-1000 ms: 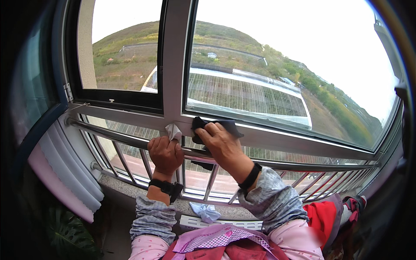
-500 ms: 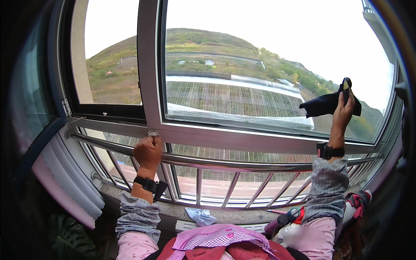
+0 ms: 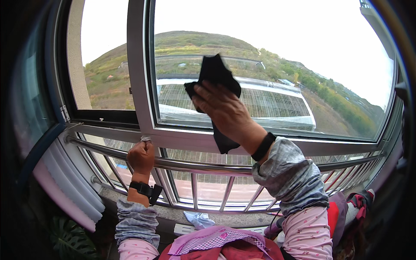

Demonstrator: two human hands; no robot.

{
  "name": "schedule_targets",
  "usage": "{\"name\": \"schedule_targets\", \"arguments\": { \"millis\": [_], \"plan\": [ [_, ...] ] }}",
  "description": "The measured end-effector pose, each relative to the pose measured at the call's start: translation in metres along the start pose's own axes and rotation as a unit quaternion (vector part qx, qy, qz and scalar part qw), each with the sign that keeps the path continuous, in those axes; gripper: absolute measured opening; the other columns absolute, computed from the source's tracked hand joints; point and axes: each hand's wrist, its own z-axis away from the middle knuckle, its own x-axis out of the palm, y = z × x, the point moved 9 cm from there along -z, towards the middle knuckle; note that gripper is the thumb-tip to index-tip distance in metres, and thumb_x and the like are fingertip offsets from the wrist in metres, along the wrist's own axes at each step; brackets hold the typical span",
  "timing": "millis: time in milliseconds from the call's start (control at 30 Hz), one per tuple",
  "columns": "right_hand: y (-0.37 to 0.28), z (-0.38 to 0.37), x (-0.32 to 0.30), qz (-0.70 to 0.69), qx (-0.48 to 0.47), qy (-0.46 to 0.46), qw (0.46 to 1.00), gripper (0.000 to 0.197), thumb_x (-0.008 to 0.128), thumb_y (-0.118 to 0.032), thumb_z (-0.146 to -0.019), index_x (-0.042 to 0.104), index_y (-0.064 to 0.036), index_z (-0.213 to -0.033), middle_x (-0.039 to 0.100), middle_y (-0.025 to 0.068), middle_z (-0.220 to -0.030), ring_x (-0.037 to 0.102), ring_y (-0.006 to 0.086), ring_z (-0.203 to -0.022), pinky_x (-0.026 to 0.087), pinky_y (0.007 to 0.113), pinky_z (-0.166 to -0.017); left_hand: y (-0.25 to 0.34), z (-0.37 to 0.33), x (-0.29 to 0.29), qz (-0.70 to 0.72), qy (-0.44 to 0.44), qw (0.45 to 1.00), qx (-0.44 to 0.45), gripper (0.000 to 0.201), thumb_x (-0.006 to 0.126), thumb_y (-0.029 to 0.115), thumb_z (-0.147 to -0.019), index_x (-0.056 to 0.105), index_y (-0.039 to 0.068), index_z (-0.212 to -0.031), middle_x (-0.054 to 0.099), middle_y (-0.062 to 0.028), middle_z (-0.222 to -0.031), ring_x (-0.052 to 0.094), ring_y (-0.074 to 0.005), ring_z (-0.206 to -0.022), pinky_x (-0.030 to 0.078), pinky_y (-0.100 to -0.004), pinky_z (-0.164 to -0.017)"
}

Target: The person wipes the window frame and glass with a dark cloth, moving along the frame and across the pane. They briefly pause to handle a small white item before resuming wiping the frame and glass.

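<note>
With its fingers laid over a black cloth (image 3: pixel 216 69), my right hand (image 3: pixel 227 115) presses it against the lower left part of the large window pane (image 3: pixel 329 108). One end of the cloth stands up above the fingers, and another hangs down past the lower window frame (image 3: pixel 294 147). My left hand (image 3: pixel 141 158) is closed in a fist just above the metal handrail (image 3: pixel 195 164), near the foot of the upright window frame. A crumpled whitish scrap (image 3: pixel 145 138) pokes out at the top of that fist; most of it is hidden.
Below the handrail run several metal bars (image 3: pixel 225 193). A pale blue crumpled cloth (image 3: pixel 199 219) lies on the stone sill (image 3: pixel 167 211). To the left are a white curtain (image 3: pixel 69 173) and a dark-framed open sash (image 3: pixel 37 147). Red and grey fabric items (image 3: pixel 355 203) are at lower right.
My right hand has swept left across the pane, from its right side, and the black cloth is now spread under the fingers. My left fist stays by the frame; the view has shifted slightly.
</note>
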Motion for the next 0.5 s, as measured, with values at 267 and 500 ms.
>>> {"name": "schedule_targets", "arguments": {
  "millis": [267, 500],
  "plan": [
    [0.187, 0.081, -0.144, 0.154, 0.224, 0.068, 0.96, 0.055, 0.057, -0.004, -0.095, 0.049, -0.0163, -0.148, 0.052, 0.0154, -0.148, 0.052, 0.0341, -0.133, 0.041, 0.048, -0.112, 0.003, 0.0, -0.002, 0.008, 0.015, 1.0, -0.001, 0.035, 0.06, 0.02, -0.09, 0.058, 0.001, -0.061, 0.063, -0.0174, -0.068, 0.061, -0.0408, -0.062, 0.048, -0.0471, -0.057],
    [0.107, 0.035, -0.076, 0.134, 0.112, 0.064, 0.983, 0.049, 0.056, -0.006, -0.095, 0.054, -0.0145, -0.144, 0.047, 0.0153, -0.153, 0.039, 0.037, -0.145, 0.031, 0.048, -0.12, 0.004, 0.0, -0.002, -0.012, 0.022, 1.0, 0.004, 0.035, 0.059, 0.02, -0.091, 0.058, 0.001, -0.062, 0.064, -0.017, -0.069, 0.062, -0.0406, -0.065, 0.049, -0.0477, -0.06]
  ]
}}
